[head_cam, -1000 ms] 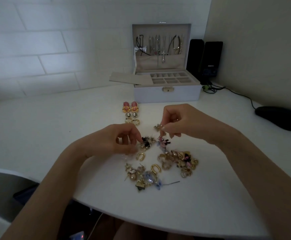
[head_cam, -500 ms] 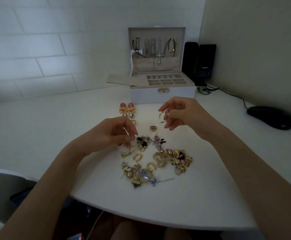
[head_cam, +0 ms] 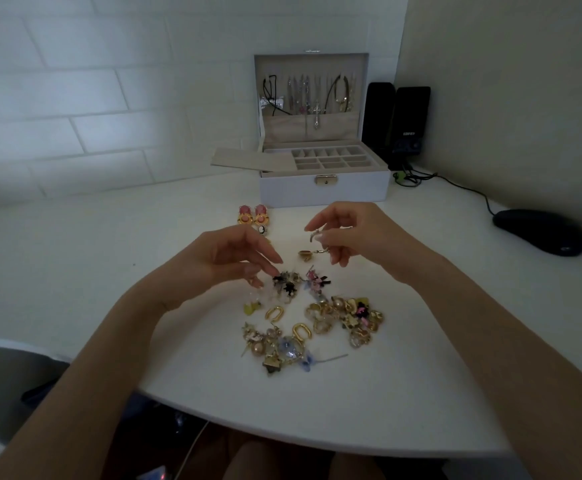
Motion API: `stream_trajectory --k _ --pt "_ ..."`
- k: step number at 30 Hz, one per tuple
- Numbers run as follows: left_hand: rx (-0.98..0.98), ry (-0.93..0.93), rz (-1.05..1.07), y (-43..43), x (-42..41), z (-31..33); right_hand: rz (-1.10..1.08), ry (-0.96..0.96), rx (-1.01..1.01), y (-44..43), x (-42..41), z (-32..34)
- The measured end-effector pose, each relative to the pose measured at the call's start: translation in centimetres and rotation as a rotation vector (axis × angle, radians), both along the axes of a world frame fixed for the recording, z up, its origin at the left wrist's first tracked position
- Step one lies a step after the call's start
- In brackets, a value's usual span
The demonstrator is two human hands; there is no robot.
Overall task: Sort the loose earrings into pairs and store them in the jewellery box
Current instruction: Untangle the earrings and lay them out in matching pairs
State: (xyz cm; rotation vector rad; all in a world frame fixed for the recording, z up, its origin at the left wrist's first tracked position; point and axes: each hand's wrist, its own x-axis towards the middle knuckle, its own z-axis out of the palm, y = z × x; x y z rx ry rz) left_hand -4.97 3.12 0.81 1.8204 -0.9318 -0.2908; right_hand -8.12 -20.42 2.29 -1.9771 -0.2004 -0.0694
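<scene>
1. Two details are unclear: the right grip [head_cam: 359,233] pinches a tiny silvery earring [head_cam: 315,234] of uncertain shape; the left grip's [head_cam: 227,258] curled fingertips meet a dark earring cluster [head_cam: 284,284], and I cannot tell whether they grasp it.
2. White curved surface [head_cam: 109,271], brick wall [head_cam: 75,98] behind.
3. Heaped loose earrings [head_cam: 317,327] lie just nearer than both grips; the open jewellery box [head_cam: 324,190] stands beyond the right grip, with a black mouse [head_cam: 539,232] further right.
</scene>
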Motion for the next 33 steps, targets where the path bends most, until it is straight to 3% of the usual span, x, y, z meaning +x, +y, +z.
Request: stream_trajectory --k 4,8,20,27,33 --pt "-0.097 0.048 0.015 0.0 -0.2 0.3 -0.004 -0.005 -0.005 -0.1 0.0 0.0" --pt "-0.024 0.06 -0.005 0.0 0.1 0.0 0.009 -0.008 -0.004 -0.1 0.0 0.0" --pt "0.414 -0.392 -0.119 -3.3 -0.9 -0.7 0.016 0.033 0.01 -0.2 0.3 -0.3" --pt "0.458 -0.502 -0.168 -4.8 -1.8 -0.8 0.029 0.0 0.028 -0.1 0.3 0.0" --pt "0.509 -0.481 -0.157 -4.7 -2.1 -0.6 0.037 -0.011 0.023 0.0 0.2 0.1"
